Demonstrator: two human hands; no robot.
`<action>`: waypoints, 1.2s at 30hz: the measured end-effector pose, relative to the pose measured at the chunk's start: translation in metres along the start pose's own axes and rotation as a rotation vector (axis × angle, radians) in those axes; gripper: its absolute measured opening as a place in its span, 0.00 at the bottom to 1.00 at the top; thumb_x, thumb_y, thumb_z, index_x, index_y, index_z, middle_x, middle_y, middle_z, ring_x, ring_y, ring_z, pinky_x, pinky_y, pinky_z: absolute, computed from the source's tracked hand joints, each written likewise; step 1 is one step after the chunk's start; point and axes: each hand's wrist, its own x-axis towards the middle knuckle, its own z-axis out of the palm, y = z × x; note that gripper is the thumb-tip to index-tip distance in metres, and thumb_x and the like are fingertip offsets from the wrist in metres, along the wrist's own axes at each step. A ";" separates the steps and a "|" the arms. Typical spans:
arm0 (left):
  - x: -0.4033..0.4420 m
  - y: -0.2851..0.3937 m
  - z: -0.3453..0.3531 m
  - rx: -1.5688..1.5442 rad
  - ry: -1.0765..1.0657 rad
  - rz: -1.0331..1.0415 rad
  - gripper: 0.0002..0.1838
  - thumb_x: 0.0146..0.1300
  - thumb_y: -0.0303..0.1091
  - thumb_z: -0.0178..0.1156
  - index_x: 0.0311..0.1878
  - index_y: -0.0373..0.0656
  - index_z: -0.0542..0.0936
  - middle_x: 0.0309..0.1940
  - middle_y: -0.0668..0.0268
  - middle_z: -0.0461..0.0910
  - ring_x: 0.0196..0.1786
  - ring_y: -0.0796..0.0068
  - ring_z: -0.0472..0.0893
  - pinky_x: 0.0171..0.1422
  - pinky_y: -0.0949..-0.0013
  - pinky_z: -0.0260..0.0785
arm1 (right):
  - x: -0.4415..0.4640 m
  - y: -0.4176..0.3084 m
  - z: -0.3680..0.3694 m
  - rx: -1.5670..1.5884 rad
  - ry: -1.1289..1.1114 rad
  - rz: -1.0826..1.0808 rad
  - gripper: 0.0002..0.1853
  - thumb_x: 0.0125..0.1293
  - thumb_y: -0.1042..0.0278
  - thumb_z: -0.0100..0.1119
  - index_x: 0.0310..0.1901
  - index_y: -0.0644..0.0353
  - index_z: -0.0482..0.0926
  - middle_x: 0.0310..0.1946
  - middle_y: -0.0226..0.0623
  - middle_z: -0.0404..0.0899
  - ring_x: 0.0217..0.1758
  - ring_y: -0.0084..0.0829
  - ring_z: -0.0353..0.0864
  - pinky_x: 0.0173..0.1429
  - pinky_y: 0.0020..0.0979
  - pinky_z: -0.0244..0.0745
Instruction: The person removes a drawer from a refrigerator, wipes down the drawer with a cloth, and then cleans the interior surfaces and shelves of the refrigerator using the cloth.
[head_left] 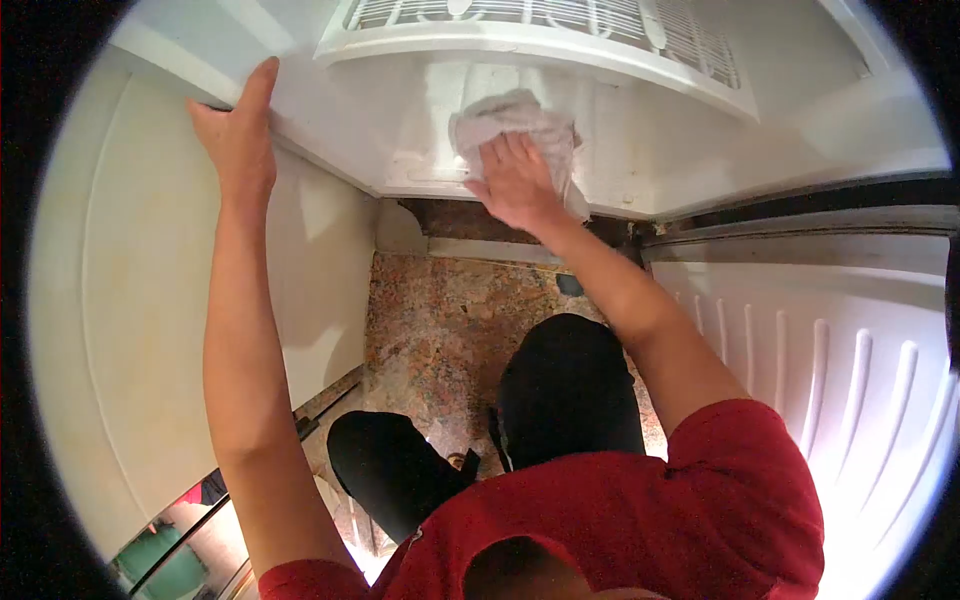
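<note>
My left hand [240, 135] grips the white front edge of the refrigerator's side wall [185, 75], with the thumb on the inner side and most fingers hidden behind the edge. My right hand [518, 182] presses a pale, crumpled cloth [515, 112] against the white bottom of the refrigerator compartment [420, 155]. Its fingers lie over the cloth, which bunches up ahead of them and hangs slightly over the front lip. The fingertips partly sink into the folds.
A white wire shelf [540, 40] sits above the cloth. The open ribbed door [800, 330] stands at the right, with a dark gasket along its edge. A cream panel [150, 260] closes in the left. Below lies a speckled brown floor [430, 320], beside my knees.
</note>
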 end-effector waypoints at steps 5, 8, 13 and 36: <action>-0.001 -0.004 0.000 0.033 -0.004 -0.014 0.31 0.47 0.34 0.71 0.51 0.33 0.66 0.45 0.59 0.73 0.46 0.71 0.72 0.53 0.68 0.64 | -0.063 0.027 0.018 0.162 0.126 -0.112 0.23 0.62 0.53 0.53 0.54 0.60 0.72 0.55 0.42 0.72 0.62 0.40 0.66 0.68 0.43 0.54; 0.004 -0.015 -0.002 0.051 0.041 0.010 0.31 0.47 0.36 0.72 0.49 0.33 0.67 0.44 0.58 0.74 0.44 0.70 0.74 0.50 0.68 0.66 | -0.094 0.047 0.001 0.032 -0.008 0.113 0.22 0.62 0.54 0.53 0.54 0.57 0.72 0.54 0.40 0.73 0.60 0.41 0.68 0.67 0.45 0.55; 0.004 -0.026 0.000 0.047 0.135 0.045 0.31 0.46 0.35 0.73 0.49 0.34 0.67 0.43 0.59 0.74 0.43 0.71 0.73 0.49 0.69 0.66 | -0.082 0.042 -0.003 -0.097 0.044 0.287 0.21 0.64 0.55 0.50 0.55 0.56 0.71 0.54 0.41 0.73 0.58 0.43 0.68 0.64 0.46 0.57; 0.010 -0.039 -0.002 0.017 0.085 0.096 0.30 0.47 0.34 0.70 0.49 0.36 0.63 0.41 0.60 0.72 0.43 0.71 0.72 0.49 0.69 0.66 | 0.069 -0.066 0.035 0.147 0.187 -0.183 0.28 0.60 0.54 0.53 0.59 0.63 0.68 0.61 0.47 0.64 0.66 0.49 0.60 0.69 0.44 0.52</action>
